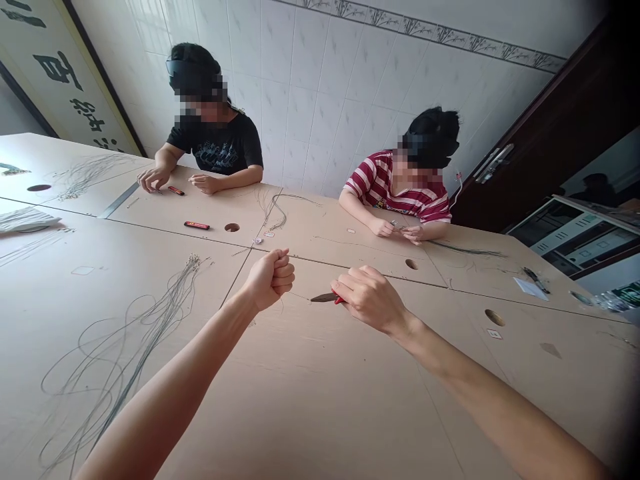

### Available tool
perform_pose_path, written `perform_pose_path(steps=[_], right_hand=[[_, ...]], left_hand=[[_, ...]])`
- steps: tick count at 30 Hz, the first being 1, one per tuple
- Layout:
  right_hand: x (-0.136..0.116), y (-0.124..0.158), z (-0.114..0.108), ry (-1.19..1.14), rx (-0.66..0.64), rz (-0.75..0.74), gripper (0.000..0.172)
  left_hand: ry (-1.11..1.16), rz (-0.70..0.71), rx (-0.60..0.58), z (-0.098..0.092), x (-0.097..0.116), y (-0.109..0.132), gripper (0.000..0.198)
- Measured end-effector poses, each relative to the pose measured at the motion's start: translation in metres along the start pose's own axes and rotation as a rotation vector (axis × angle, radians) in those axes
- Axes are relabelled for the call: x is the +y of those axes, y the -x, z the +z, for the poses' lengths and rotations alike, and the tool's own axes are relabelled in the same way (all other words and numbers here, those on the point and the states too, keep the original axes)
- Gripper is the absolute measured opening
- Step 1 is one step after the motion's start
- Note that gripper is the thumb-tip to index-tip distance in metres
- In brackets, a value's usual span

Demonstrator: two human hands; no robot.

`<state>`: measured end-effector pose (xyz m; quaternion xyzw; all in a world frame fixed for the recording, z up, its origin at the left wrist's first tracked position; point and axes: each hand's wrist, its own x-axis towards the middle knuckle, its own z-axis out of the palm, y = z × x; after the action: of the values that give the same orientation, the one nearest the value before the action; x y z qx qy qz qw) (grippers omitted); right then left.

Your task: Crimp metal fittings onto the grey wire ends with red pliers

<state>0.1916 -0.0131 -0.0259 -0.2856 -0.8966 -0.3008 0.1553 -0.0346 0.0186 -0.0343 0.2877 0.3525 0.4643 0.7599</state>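
Tabletop (310, 400) below, left hand (270, 279) (clenched) faces right hand's (374, 297) tool (325, 298).

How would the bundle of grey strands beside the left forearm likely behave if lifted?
The bundle would probably sag, since its strands curl into loose loops. They may tangle, as several loops cross. It is likely light, given how thin they look.

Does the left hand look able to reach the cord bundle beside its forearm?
Likely yes: the cord bundle lies left of the left hand, no obstacle visible between, though that fist would need to open.
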Motion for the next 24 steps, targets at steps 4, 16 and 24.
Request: perform_pose_path(steps=[4, 16, 24], right_hand=[[-0.002, -0.001, 0.005, -0.001, -0.017, -0.008, 0.024], [0.014, 0.002, -0.002, 0.034, -0.03, -0.07, 0.027], [0.012, 0.001, -0.011, 0.072, 0.07, -0.118, 0.025]], left_hand=[[-0.095, 0.034, -0.011, -0.006, -0.006, -0.012, 0.048], [-0.833, 0.172, -0.271, -0.002, 0.0, 0.023, 0.021], [-1.108, 0.405, -0.25, 0.01, -0.01, 0.045, 0.04]])
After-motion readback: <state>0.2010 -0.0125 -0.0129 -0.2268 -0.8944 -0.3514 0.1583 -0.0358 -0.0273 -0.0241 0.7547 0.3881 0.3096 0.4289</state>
